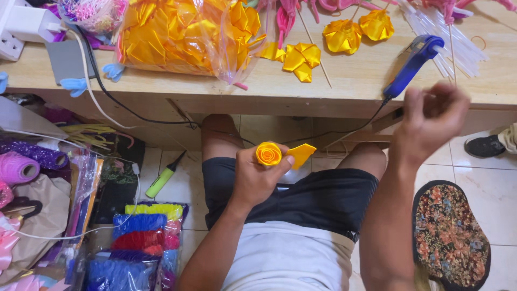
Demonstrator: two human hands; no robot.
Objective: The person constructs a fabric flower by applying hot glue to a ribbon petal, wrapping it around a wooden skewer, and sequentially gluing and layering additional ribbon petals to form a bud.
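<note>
My left hand (258, 178) is closed around a rolled yellow ribbon rose (269, 153) with one loose petal (300, 154) sticking out to the right, held over my lap below the table edge. My right hand (433, 121) is raised near the table's front edge with its fingers curled and nothing visible in them. It hangs just below a blue glue gun (413, 64) lying on the wooden table (350, 81). Two finished yellow roses (343, 35) and folded yellow petals (301, 58) lie on the table.
A clear bag of yellow ribbon pieces (183, 35) sits at the table's left, clear sticks (452, 37) at the right. On the floor, bags of coloured material (137, 242) and purple spools (32, 156) stand left, a patterned mat (449, 234) right, a green lighter (161, 182) by my knee.
</note>
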